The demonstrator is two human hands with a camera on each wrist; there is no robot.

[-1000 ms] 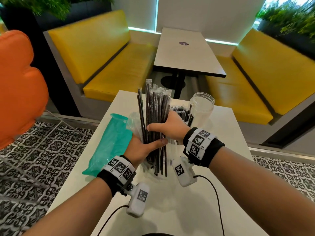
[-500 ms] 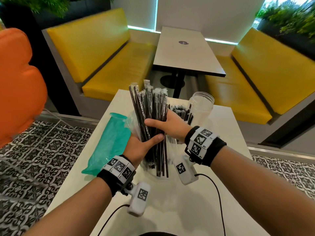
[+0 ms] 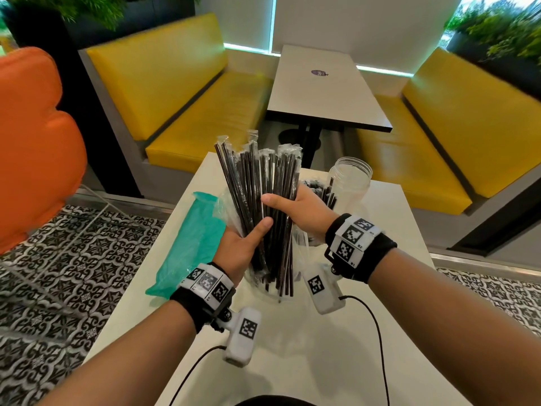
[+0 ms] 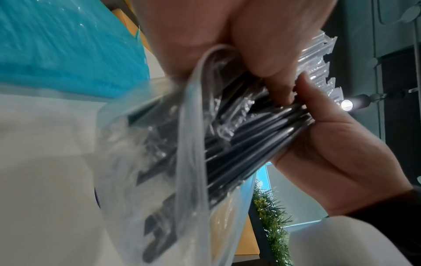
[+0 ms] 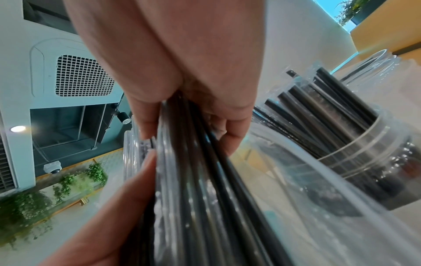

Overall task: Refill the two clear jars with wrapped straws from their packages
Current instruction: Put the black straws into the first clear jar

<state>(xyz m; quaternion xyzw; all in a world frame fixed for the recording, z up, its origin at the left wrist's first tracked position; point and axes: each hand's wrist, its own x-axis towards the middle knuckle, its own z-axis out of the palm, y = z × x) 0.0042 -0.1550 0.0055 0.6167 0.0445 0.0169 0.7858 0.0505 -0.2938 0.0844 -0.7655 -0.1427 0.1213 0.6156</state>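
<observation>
Head view | white table | yellow benches | patterned floor tiles

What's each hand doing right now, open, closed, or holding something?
Left hand: closed, gripping the bundle of wrapped black straws from the left.
Right hand: closed, gripping the same bundle higher up.

Black straws (teal package), yellow benches.

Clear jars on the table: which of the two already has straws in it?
The nearer jar, just behind the right hand, holds black straws. The far jar beside it stands empty.
</observation>
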